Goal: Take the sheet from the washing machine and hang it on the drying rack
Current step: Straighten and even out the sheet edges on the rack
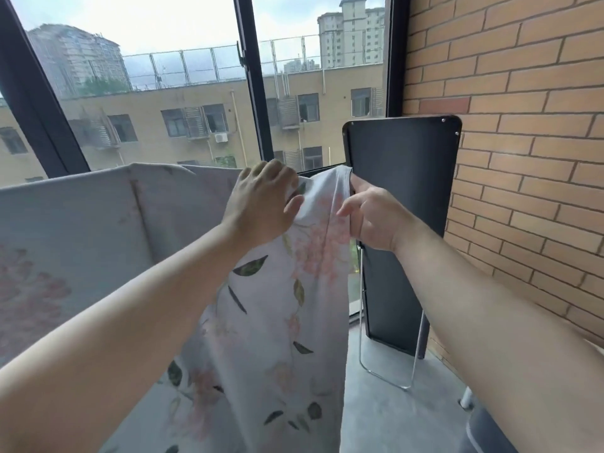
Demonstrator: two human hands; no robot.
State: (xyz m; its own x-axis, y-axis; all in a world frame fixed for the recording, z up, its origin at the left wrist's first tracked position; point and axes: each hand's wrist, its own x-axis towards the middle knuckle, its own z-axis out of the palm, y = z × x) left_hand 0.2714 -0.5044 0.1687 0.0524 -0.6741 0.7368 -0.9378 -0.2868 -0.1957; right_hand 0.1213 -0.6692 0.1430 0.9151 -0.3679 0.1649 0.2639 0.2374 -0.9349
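Observation:
A pale grey sheet (277, 322) printed with pink flowers and green leaves hangs draped over a high bar that it hides. It stretches from the left edge to the middle of the head view. My left hand (261, 204) lies over the sheet's top edge with its fingers curled round the bunched fabric. My right hand (369, 217) is just to the right and pinches the sheet's right edge near the top. The drying rack itself is covered by the cloth; no washing machine is in view.
A folded black table (408, 207) with chrome legs (385, 374) leans against the brick wall (523, 125) right behind my right hand. Large dark-framed windows (255, 93) stand beyond the sheet. The grey floor (392, 420) shows at lower right.

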